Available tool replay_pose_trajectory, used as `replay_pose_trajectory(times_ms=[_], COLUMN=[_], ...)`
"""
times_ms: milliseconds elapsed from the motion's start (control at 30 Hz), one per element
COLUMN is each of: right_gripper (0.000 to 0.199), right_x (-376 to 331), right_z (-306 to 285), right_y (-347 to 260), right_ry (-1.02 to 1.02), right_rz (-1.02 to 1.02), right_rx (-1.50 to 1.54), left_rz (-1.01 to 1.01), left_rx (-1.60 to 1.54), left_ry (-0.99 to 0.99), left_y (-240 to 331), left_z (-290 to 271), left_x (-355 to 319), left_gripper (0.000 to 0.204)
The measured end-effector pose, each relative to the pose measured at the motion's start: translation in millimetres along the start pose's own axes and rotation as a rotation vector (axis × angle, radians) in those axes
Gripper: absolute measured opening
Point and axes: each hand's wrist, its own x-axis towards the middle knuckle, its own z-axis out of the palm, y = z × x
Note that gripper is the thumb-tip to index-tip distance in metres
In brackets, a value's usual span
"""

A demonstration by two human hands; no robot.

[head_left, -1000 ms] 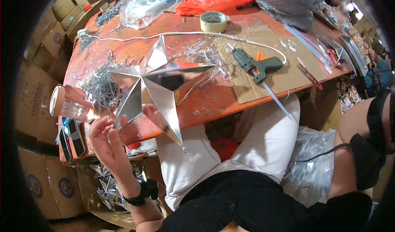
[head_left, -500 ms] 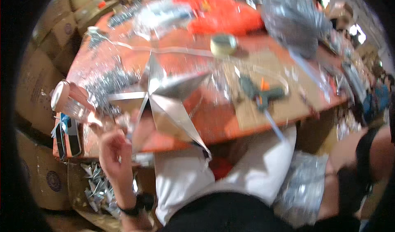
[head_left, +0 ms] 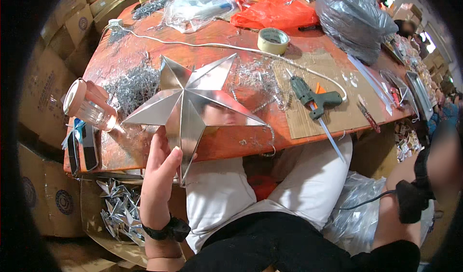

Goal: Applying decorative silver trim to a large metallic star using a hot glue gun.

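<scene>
Left hand (head_left: pixel 161 168) pinches silver star (head_left: pixel 193 101) by its lower point | right hand (head_left: pixel 446 149) blurred, can't tell its grip | tinsel (head_left: pixel 130 91) crowds behind, bottle (head_left: pixel 90 103) beside | glue gun (head_left: pixel 304 91) lies on cardboard (head_left: pixel 301 122)

And what a shine off the five-pointed star (head_left: pixel 184 96): mirror-smooth silver facets, metallic-looking, throwing back reflections! Beneath it, the tabletop (head_left: pixel 231 146) shows a scuffed, patchy red surface, rough with stuck-on bits. Over by the left edge, crinkly metallic tinsel (head_left: pixel 132 91) glitters beside a clear, glossy bottle (head_left: pixel 99 109) with a smooth pink lid (head_left: pixel 74 98). Toward the right edge it's matt dark-green plastic on the glue gun (head_left: pixel 303 90), a smooth, translucent glue stick (head_left: pixel 333 140) poking out, above dull brown cardboard (head_left: pixel 308 125). Far edge now: thin, wrinkled plastic, a glossy red bag (head_left: pixel 277 14) and a shiny grey bag (head_left: pixel 354 24).
</scene>
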Motion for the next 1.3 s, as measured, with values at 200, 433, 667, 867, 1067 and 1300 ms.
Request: replay_pose_trajectory(times_ms=[200, 433, 667, 867, 1067, 1300], right_gripper=[0.036, 0.037, 0.038, 0.052, 0.048, 0.035], right_x=[9, 20, 77, 25, 28, 21], right_z=[87, 91, 129, 179, 193, 181], right_y=[-56, -67, -34, 25, 42, 38], right_ry=[-0.046, -0.093, -0.114, -0.611, -0.606, -0.035], right_rz=[-0.011, -0.021, 0.033, -0.023, -0.142, 0.184], right_rx=[-0.034, -0.116, -0.144, -0.727, -0.487, 0.063], left_rz=[-0.081, 0.006, 0.003, -0.238, -0.257, 0.142], left_rx=[0.069, -0.072, -0.053, -0.093, -0.189, 0.281], left_ry=[-0.074, -0.006, -0.047, -0.089, -0.215, -0.433], left_y=[-5, -15, -19, -22, -21, 42], left_z=[-7, 27, 29, 48, 52, -15], left_x=[3, 2, 8, 8, -3, -19], left_gripper=[0.052, 0.045, 0.055, 0.050, 0.057, 0.026])
